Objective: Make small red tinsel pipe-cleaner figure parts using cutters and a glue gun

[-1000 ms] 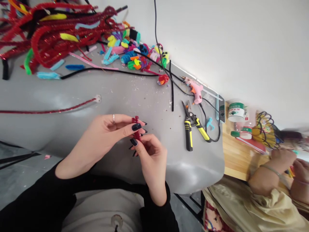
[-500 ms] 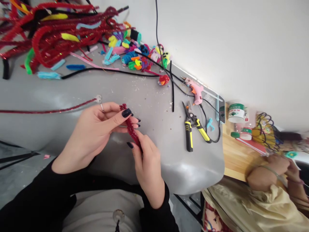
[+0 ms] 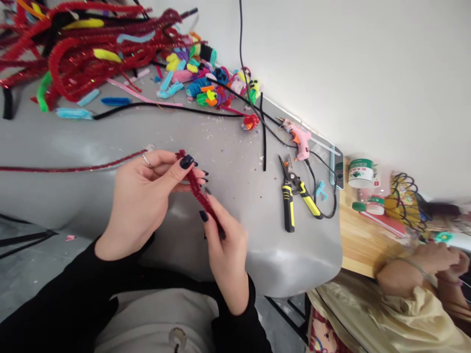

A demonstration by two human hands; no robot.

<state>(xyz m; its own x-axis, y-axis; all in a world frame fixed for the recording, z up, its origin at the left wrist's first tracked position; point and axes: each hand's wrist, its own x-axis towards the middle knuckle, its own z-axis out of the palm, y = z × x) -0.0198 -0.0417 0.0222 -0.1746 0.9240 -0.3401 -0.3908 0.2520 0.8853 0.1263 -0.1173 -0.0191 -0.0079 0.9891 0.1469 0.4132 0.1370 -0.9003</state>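
Between my two hands runs a dark red pipe cleaner (image 3: 198, 193), slanting down to the right. My left hand (image 3: 147, 191) pinches its upper end between thumb and fingers. Lower down, my right hand (image 3: 226, 245) is closed around the other end, which is partly hidden in the fingers. Another long red pipe cleaner (image 3: 81, 169) lies on the grey table to the left, its tip close behind my left hand. Pliers (image 3: 292, 184) with yellow and black handles lie to the right of my hands.
A heap of red pipe cleaners (image 3: 91, 54) fills the back left. Colourful small pipe-cleaner pieces (image 3: 206, 83) lie beside it. A pink glue gun (image 3: 300, 139) with a black cord rests near the wall. On the right, a co-worker's hands (image 3: 434, 260) are over a wooden table (image 3: 355, 240).
My hands have drawn slightly apart, left hand a little left and up, right hand slightly right and down. More of the pipe cleaner shows between them.
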